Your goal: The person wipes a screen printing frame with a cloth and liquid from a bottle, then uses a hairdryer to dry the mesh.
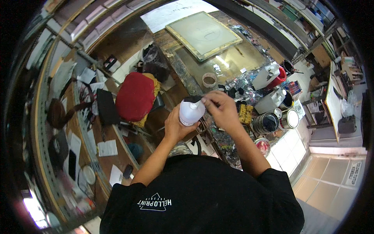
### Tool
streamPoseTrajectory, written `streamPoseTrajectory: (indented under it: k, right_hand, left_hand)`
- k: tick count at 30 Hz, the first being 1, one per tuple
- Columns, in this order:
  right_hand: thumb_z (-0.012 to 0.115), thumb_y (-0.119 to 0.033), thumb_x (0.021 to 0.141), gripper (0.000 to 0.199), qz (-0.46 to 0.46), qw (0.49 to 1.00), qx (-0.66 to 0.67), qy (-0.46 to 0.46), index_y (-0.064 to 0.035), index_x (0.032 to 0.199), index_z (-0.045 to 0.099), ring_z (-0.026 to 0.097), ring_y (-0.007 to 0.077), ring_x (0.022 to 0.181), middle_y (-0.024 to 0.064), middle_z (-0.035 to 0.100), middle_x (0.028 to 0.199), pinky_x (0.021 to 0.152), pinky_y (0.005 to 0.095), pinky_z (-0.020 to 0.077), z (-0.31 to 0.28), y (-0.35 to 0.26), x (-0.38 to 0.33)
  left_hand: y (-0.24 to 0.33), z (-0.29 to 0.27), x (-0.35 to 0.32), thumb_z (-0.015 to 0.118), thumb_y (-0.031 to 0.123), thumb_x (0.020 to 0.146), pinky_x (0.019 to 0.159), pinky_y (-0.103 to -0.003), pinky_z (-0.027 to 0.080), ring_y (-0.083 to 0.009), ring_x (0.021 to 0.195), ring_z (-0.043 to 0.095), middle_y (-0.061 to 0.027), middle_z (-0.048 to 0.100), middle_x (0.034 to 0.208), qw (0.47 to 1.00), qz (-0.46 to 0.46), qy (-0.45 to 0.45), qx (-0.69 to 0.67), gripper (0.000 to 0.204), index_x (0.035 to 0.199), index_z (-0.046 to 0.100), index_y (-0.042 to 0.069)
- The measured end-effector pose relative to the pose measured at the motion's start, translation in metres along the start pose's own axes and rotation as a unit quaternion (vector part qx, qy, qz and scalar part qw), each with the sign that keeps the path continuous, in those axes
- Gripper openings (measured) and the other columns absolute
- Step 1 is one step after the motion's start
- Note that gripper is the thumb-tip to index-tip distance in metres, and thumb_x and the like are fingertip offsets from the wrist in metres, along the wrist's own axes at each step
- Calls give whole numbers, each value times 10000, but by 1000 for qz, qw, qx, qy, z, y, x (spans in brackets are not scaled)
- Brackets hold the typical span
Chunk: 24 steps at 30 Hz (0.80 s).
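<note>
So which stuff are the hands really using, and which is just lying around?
In use:
- white bottle, held by left hand
- its top, pinched by right hand

Lying about:
- open paint cans
- tape roll
- framed screen
- red cushion
- white jugs

The left hand (176,126) grips a white plastic bottle (191,112) from below; the right hand (221,107) pinches its black cap (193,99) at twelve o'clock; open paint cans (266,123) stand on the spattered worktop (233,84) at three o'clock.
</note>
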State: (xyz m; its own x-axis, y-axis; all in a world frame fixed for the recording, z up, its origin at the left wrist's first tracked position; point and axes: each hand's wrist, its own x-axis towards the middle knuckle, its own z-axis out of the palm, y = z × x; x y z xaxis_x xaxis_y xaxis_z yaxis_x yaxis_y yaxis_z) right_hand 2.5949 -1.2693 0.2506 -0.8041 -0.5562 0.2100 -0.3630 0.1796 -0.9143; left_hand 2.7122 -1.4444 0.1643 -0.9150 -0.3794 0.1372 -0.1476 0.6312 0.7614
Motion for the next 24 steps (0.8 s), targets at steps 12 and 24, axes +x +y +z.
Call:
streamPoseTrajectory:
  k: [12, 24]
  right_hand:
    - [560, -58, 998, 302, 200, 847, 461, 174, -16, 1297, 572, 681, 211, 982, 123, 682, 1122, 857, 334, 560, 9, 94, 146]
    - [568, -87, 945, 208, 270, 931, 76, 236, 11, 1077, 696, 495, 57, 679, -25, 607, 790, 610, 235, 396, 56, 134, 115]
  left_hand:
    - [-122, -57, 161, 947, 372, 608, 960, -460, 521, -356, 1148, 638, -164, 646, 1239, 989, 60, -94, -92, 921, 1362, 502, 87]
    - [-160, -91, 268, 947, 283, 626, 904, -436, 531, -296, 1062, 664, -145, 659, 1168, 981, 17, -55, -187, 799, 1273, 537, 53]
